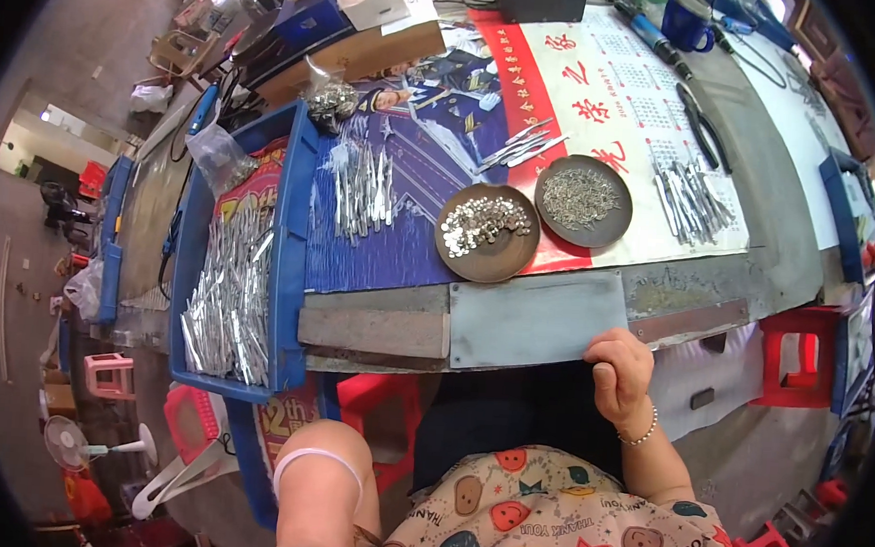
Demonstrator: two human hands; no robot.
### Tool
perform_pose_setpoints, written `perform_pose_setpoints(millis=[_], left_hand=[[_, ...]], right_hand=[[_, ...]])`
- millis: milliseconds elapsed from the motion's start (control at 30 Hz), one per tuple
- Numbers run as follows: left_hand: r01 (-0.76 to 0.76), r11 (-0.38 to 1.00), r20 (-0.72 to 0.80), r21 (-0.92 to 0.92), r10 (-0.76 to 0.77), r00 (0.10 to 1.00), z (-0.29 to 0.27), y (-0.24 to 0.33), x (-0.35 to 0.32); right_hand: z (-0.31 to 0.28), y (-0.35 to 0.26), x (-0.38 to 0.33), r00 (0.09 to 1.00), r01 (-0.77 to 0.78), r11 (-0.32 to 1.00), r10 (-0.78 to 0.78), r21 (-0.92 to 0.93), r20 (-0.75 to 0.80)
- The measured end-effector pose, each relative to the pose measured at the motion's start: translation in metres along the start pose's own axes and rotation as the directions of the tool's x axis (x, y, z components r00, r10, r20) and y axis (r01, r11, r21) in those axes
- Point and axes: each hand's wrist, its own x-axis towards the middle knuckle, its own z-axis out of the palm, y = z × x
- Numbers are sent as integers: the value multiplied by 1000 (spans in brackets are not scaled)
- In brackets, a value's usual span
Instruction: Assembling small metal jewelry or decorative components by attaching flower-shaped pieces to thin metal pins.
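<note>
My right hand rests at the table's front edge, by the right corner of a grey metal plate. Its fingers are curled in, with nothing showing in them. Low on the left, my left arm wears a white bangle; the left hand is bent down and its fingers are hidden. Beyond the plate stand two brown round dishes: one dish holds small shiny discs, the other dish many tiny metal pins. Slim silver metal pieces lie to the left.
A blue crate full of slim metal pieces stands at left. A whetstone-like grey block lies along the front edge. More slim pieces, black pliers and a blue mug are at right. Red stools stand nearby.
</note>
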Motion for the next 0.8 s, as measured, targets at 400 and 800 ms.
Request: perform_pose_setpoints(millis=[400, 800], left_hand=[[647, 735, -147, -205, -677, 722, -10, 20, -34], [843, 153, 342, -517, -865, 367, 10, -18, -27]], right_hand=[[-3, -5, -2, 997, -82, 996, 82, -37, 4], [-5, -2, -4, 996, -86, 996, 87, -26, 20]])
